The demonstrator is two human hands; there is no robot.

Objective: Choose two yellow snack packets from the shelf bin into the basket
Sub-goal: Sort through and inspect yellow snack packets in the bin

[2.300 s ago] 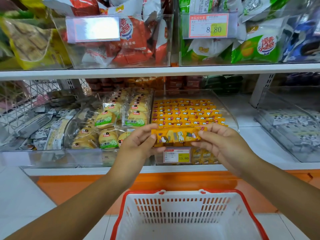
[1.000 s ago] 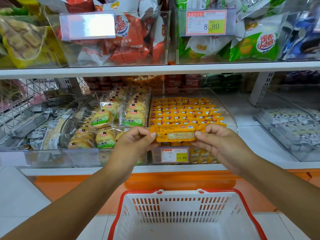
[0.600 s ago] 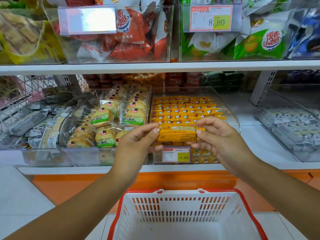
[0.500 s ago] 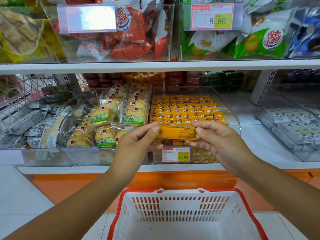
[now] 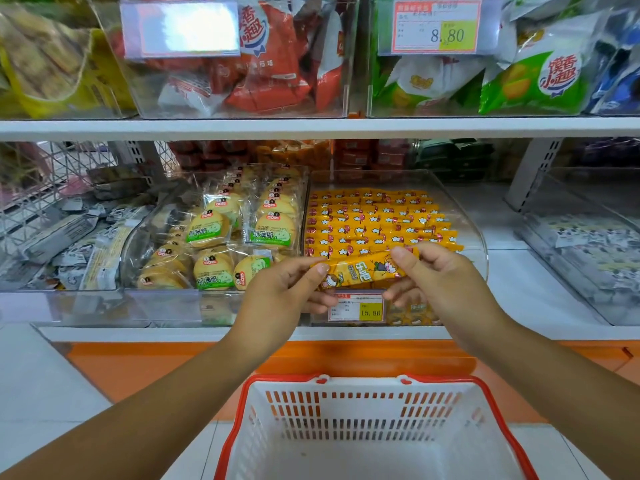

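A yellow snack packet [image 5: 362,270] with cartoon print is held level in front of the shelf bin, above the basket. My left hand [image 5: 284,296] pinches its left end and my right hand [image 5: 436,282] pinches its right end. Behind it a clear shelf bin [image 5: 478,244] holds several rows of the same yellow packets [image 5: 374,220]. The white basket [image 5: 367,386] with a red rim stands below my hands, and what shows of its inside holds nothing.
A price tag [image 5: 356,308] reading 15.80 sits on the bin's front. Left of it is a bin of round biscuits in green-labelled wrappers [image 5: 221,244]. The upper shelf [image 5: 311,128] carries bins of red and green bags. An orange plinth [image 5: 346,358] runs under the shelf.
Both hands have turned the packet over: its printed back with the label showed before, and now the cartoon front faces me. It stays in front of the bin.
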